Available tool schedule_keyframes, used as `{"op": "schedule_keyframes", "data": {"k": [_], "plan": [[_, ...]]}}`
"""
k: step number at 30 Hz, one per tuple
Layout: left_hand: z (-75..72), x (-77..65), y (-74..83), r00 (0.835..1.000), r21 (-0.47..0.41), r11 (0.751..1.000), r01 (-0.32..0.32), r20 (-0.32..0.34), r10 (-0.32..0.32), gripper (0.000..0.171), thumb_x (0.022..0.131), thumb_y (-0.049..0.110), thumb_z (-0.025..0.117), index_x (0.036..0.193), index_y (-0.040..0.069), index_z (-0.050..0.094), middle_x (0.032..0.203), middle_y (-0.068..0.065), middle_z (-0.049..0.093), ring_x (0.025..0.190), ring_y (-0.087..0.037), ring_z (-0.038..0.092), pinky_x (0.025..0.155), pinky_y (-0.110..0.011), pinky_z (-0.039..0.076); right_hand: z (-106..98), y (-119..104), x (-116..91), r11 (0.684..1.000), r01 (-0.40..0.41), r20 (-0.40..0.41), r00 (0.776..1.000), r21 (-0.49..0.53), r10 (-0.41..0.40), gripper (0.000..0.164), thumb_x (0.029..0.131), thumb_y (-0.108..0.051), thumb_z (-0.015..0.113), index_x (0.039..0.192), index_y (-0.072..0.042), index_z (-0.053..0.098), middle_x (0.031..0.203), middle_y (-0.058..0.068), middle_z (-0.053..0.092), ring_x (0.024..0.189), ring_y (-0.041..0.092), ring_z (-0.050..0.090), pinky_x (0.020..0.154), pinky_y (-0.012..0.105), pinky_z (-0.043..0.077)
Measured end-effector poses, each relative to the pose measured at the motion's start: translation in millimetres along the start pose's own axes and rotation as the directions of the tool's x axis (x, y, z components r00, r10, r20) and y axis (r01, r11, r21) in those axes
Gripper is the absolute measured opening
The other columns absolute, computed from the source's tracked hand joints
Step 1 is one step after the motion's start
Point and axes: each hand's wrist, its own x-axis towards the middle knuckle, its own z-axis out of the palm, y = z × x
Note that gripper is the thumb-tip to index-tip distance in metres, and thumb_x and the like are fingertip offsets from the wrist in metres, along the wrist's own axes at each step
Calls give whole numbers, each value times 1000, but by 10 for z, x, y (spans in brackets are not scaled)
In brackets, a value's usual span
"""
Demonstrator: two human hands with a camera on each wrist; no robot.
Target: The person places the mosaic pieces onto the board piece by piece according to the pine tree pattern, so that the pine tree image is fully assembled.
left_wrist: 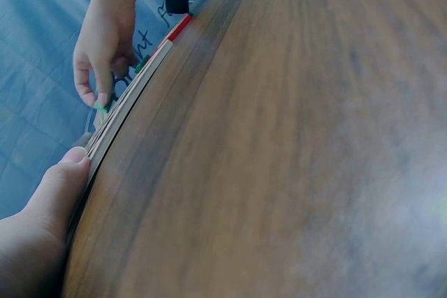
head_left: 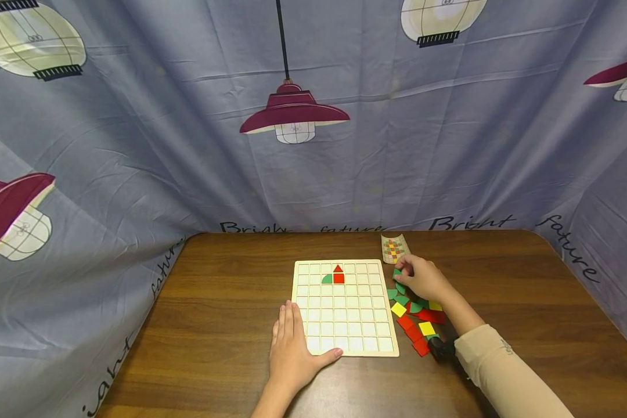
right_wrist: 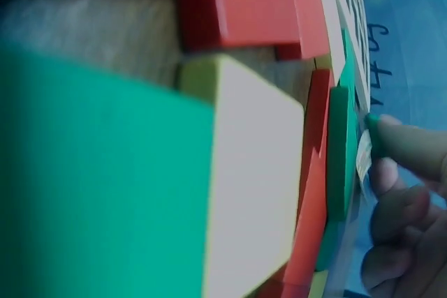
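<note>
A pale square board [head_left: 345,325] with a raised grid lies on the table. Near its top sit a red triangle [head_left: 338,269], a red square [head_left: 339,278] directly below, and a green quarter-round tile [head_left: 327,279] left of the square. My left hand [head_left: 291,351] rests at the board's lower left corner, fingers straight along the left edge and thumb [left_wrist: 59,183] at the near edge. Right of the board, my right hand [head_left: 423,280] pinches a small green tile [right_wrist: 374,134] between thumb and fingertips, which partly hide its shape.
Loose tiles lie between the board and my right forearm: several red tiles [head_left: 413,333], yellow squares [head_left: 399,309] and green tiles [head_left: 401,299], some overlapping. A small pattern card [head_left: 394,247] lies beyond the board's upper right corner. A curtain [head_left: 313,186] hangs behind the wooden table [head_left: 224,302].
</note>
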Motion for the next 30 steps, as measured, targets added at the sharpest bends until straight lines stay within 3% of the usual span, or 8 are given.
{"op": "schedule_keyframes", "data": {"k": [15,30], "plan": [[-5,-2,4,1000,2,1000,-12,-21,12,138,62,89,62,155,-5,22,163,-24,21,153,-37,19,122,-52,22,273,-487,134,998,52,54,997,36,-54,16,95,-18,66,109,-13,60,85,3,57,58,14,45,52,26,40],[-7,-1,9,1000,-7,1000,-17,-24,17,135,64,87,63,154,-6,23,162,-25,21,152,-38,20,122,-53,23,582,-703,289,997,73,66,995,-8,-73,14,93,-19,69,106,-15,64,76,-2,59,58,12,47,55,26,40]]}}
